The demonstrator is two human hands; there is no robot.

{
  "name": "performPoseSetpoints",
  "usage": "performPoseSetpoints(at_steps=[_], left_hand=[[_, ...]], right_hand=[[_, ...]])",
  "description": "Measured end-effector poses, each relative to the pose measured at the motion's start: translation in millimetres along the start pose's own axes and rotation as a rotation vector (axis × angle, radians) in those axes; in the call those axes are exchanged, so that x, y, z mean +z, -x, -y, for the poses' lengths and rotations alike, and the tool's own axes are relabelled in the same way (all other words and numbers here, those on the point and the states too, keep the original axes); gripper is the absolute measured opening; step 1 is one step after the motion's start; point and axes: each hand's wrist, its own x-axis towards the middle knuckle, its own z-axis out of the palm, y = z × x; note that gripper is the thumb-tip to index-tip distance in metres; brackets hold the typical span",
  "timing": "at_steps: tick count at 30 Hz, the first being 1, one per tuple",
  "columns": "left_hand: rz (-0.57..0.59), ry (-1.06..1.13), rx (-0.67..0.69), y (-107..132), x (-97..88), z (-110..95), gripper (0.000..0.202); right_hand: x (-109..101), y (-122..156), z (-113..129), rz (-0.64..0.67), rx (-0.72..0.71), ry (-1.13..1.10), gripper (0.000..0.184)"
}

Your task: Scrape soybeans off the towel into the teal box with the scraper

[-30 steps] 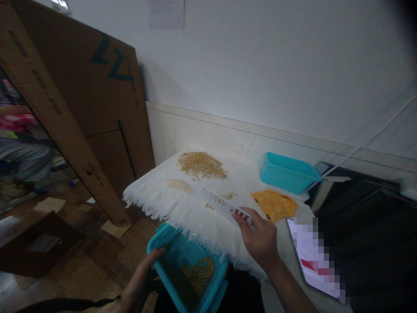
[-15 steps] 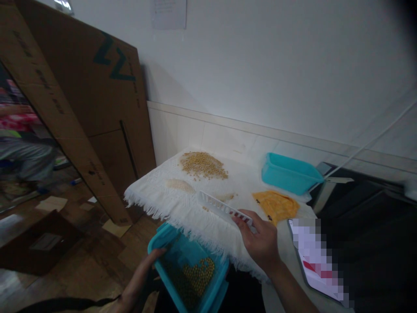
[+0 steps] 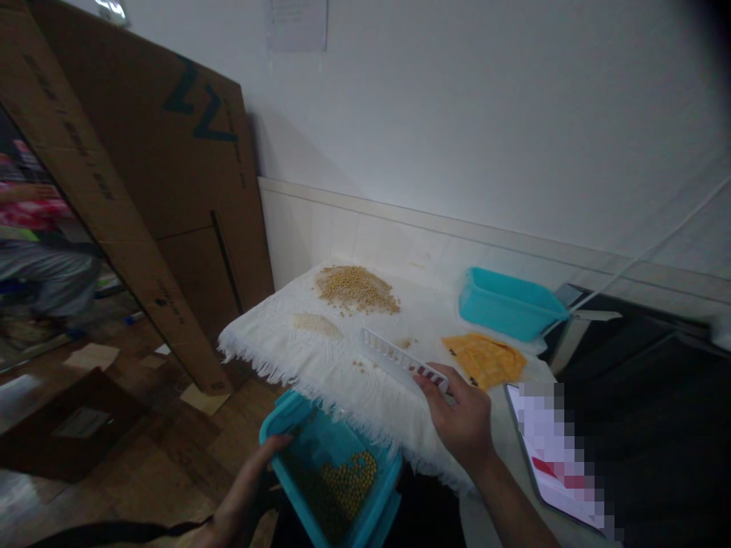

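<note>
My right hand [image 3: 461, 415] is closed on the near end of a white slotted plastic strip [image 3: 394, 355] that lies slanted across a white fringed cloth [image 3: 320, 365]. My left hand [image 3: 251, 487] grips the left rim of a teal tub [image 3: 328, 472] held below the cloth's front edge; yellow beans lie in the tub. On the cloth sit a pile of yellow beans [image 3: 355, 288], a small heap of white grains [image 3: 317, 325] and a few stray beans by the strip.
A second teal tub [image 3: 508, 303] stands at the back right beside an orange cloth [image 3: 484, 359]. A tablet [image 3: 563, 457] lies at the right edge. Large cardboard sheets [image 3: 142, 175] lean against the wall at left. A white cable [image 3: 645, 251] crosses the dark surface at right.
The strip slid toward the cloth's front edge half a second ago, then shifted back to the right and slightly away. My left hand and the tub barely moved.
</note>
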Motion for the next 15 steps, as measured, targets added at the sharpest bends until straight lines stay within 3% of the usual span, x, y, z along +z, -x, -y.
performPoseSetpoints(at_steps=[3,9,15], left_hand=[[-0.069,0.073,-0.032,-1,1.4,-1,0.077],[-0.055,0.084,0.009,3,3.1,0,0.067],[-0.100,0.065,-0.008,5,4.4,-4,0.071]], right_hand=[[0,1,3,0.025,-0.022,-0.022,0.032],[5,4,14,0.026,-0.028,-0.018,0.034],[2,3,18,0.059,-0.081,-0.076,0.029]])
